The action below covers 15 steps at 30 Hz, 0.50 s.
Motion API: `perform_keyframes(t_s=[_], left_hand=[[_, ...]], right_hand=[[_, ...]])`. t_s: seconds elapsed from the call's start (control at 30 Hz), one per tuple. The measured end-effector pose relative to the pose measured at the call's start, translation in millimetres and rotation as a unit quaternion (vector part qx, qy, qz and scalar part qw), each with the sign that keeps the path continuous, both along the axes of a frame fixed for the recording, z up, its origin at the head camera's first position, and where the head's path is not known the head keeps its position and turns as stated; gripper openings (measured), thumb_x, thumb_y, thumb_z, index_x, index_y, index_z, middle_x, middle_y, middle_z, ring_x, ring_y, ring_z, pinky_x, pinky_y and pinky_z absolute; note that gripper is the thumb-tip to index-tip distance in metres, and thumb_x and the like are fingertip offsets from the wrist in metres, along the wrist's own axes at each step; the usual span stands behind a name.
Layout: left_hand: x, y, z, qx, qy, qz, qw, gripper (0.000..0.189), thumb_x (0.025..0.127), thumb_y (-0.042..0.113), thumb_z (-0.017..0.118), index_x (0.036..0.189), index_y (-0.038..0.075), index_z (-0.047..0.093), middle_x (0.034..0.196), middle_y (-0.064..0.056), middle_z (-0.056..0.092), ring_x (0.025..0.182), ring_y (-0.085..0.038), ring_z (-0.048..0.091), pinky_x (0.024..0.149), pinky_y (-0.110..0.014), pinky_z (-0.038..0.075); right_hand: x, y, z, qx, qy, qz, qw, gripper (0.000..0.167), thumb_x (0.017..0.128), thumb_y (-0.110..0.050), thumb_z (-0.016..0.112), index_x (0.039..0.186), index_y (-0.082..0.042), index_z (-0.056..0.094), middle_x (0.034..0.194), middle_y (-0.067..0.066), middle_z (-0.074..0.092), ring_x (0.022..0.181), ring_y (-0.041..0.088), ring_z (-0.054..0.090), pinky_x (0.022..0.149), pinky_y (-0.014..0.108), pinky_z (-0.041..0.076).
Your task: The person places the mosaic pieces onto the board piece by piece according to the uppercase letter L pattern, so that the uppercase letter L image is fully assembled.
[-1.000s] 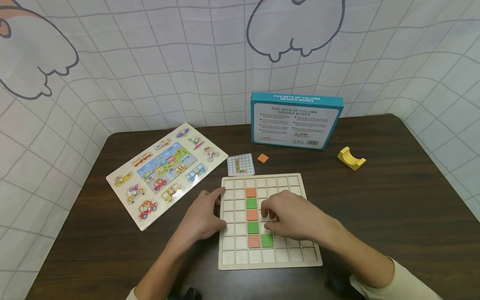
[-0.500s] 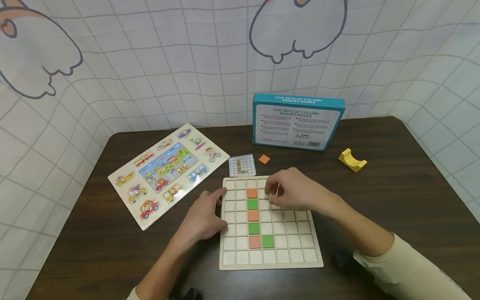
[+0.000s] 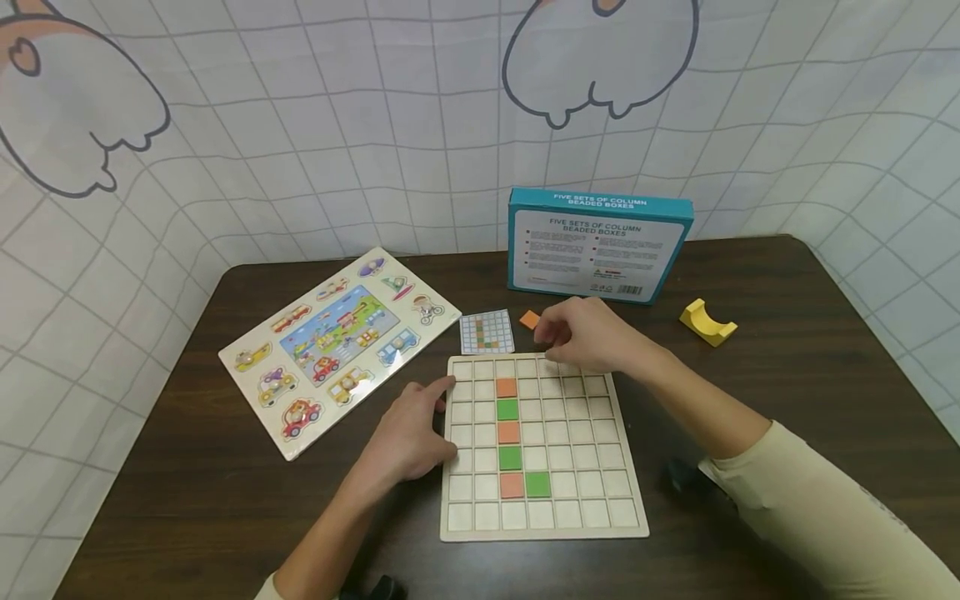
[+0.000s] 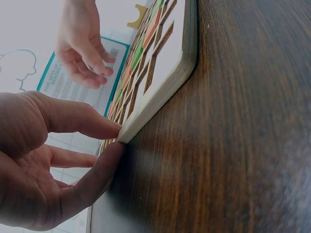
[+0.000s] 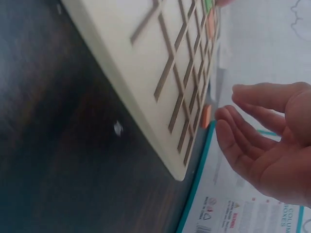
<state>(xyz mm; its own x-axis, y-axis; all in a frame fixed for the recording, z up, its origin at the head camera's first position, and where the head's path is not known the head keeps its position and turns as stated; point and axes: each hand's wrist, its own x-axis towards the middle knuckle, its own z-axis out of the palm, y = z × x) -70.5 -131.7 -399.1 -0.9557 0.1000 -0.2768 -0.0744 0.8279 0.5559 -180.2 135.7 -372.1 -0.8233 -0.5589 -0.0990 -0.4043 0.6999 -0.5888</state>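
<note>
A wooden grid board (image 3: 555, 521) lies flat in front of me. One column of it holds alternating orange tiles (image 3: 508, 432) and green tiles (image 3: 510, 457), with another green tile (image 3: 537, 484) to the right near its foot. My left hand (image 3: 408, 435) touches the board's left edge with thumb and index finger spread apart; its fingertips meet that edge in the left wrist view. Above the board's far edge hovers my right hand (image 3: 588, 335), fingers loosely bent and nothing between them in the right wrist view. Just left of it, a loose orange tile (image 3: 529, 320) lies on the table.
A pattern card (image 3: 487, 332) lies behind the board. To the left is a picture puzzle board (image 3: 288, 433) with vehicle pieces. A teal-edged box (image 3: 600, 250) stands at the back, and a yellow curved block (image 3: 707, 323) sits on the dark table (image 3: 780, 375) at right.
My right hand has moved away from me, from over the middle of the board to its far edge near the loose orange tile. The left hand stays at the board's edge.
</note>
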Motion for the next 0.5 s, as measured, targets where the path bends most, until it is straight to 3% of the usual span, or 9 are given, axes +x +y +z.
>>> perform_keyframes(t_s=[0.5], left_hand=[[-0.7,-0.1,-0.6,-0.004,-0.003,0.000,1.0000,0.094,0.065,0.001,0.082,0.153,0.012,0.052,0.114,-0.012,0.059,0.095,-0.026,0.055,0.077,-0.037,0.047]], right_hand=[[-38.1,-6.0,-14.4,-0.001,-0.006,-0.025,0.9997,0.028,0.089,0.000,0.073,0.116,-0.005,0.073,0.112,0.013,0.072,0.098,0.026,0.066,0.088,0.044,0.053]])
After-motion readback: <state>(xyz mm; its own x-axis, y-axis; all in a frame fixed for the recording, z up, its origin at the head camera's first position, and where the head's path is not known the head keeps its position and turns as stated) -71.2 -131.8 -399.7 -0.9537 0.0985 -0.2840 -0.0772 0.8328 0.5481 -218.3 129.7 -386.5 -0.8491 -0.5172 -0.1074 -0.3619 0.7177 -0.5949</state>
